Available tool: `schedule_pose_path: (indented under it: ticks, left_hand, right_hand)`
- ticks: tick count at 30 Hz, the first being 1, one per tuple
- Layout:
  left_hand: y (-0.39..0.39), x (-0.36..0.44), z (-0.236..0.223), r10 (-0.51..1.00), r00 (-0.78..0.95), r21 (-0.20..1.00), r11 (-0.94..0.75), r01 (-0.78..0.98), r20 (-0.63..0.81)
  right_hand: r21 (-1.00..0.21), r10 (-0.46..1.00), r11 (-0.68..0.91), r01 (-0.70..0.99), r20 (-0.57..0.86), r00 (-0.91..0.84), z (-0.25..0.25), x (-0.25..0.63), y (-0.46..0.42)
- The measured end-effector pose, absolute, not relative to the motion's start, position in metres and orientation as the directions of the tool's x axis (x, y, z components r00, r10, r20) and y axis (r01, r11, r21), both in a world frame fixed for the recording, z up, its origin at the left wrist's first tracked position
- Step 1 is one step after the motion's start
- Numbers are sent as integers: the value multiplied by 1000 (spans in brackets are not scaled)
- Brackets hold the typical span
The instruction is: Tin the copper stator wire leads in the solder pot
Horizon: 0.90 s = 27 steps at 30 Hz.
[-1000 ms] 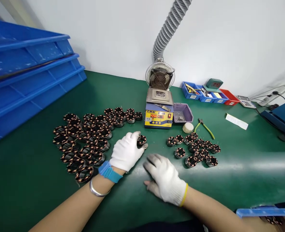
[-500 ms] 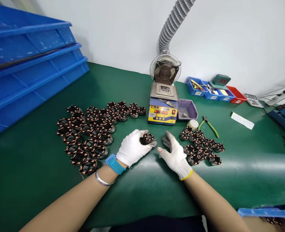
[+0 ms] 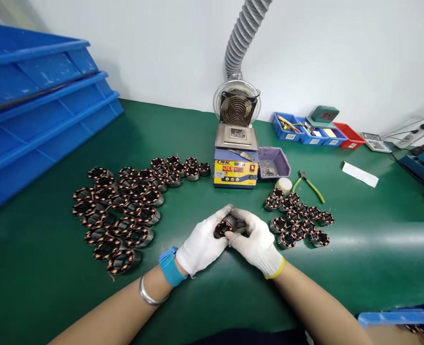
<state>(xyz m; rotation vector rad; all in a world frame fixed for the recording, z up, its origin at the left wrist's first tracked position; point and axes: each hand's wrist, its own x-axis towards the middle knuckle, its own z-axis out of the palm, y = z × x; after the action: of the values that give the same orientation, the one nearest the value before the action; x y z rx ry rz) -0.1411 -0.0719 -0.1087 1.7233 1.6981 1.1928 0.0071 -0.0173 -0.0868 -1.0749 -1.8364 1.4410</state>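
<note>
Both of my hands wear white gloves and meet around one motor stator [image 3: 223,228], a dark ring with copper windings. My left hand [image 3: 202,242] is closed on its left side. My right hand [image 3: 255,238] grips it from the right, with a bare thumb tip at its near edge. The fingers cover part of the ring. To the left stands a large group of like stators [image 3: 131,206]. A smaller group of stators [image 3: 298,219] stands to the right of my right hand.
Beyond my hands stands a solder pot [image 3: 235,167] with a lit display, a fan [image 3: 237,109] behind it. Beside it are a purple tray [image 3: 287,167], a round pale block [image 3: 283,185] and green-handled cutters [image 3: 314,189]. Blue crates [image 3: 50,120] are stacked at left; small bins [image 3: 287,136] stand at back right.
My right hand has moved left and closed on the stator that my left hand alone held before. The hands are now together, and the whole view has shifted slightly.
</note>
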Motion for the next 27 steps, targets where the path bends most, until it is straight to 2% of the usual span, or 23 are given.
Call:
schedule_pose_path:
  ticks: [2,4,7,12,16,18,19,21,24,27]
  left_hand:
    - [-71,-143,-113,963,-116,817,-139,560,243]
    - [-72,-145,-113,963,-153,822,-100,561,221]
    - [-72,-147,-105,985,-138,854,-18,521,105]
    - [-75,-151,-88,991,26,967,120,223,-129]
    - [-84,-166,-69,940,235,969,244,38,-246]
    - [-88,-177,-61,920,336,971,233,-57,-201]
    - [-89,-181,-58,937,316,975,194,-110,-150]
    - [-87,-184,-59,991,127,983,59,-172,-37]
    - [-81,-172,-68,989,-127,997,-79,-17,76]
    - [-78,-154,-77,989,-124,969,-44,245,77]
  right_hand:
    - [-898,880,285,334,108,-463,-87,9,-18]
    - [-808,846,456,373,264,-463,-86,12,-18]
    - [-715,791,580,391,379,-480,-83,16,-17]
    - [-773,833,501,388,310,-458,-83,20,-17]
    - [-859,893,375,348,235,-384,-87,19,-13]
    - [-901,916,317,297,209,-343,-88,17,-11]
    - [-920,924,288,266,194,-330,-88,17,-11]
    - [-943,934,251,220,176,-311,-88,16,-10]
    - [-923,926,301,239,222,-305,-87,17,-13]
    - [-876,892,390,285,282,-353,-84,18,-18]
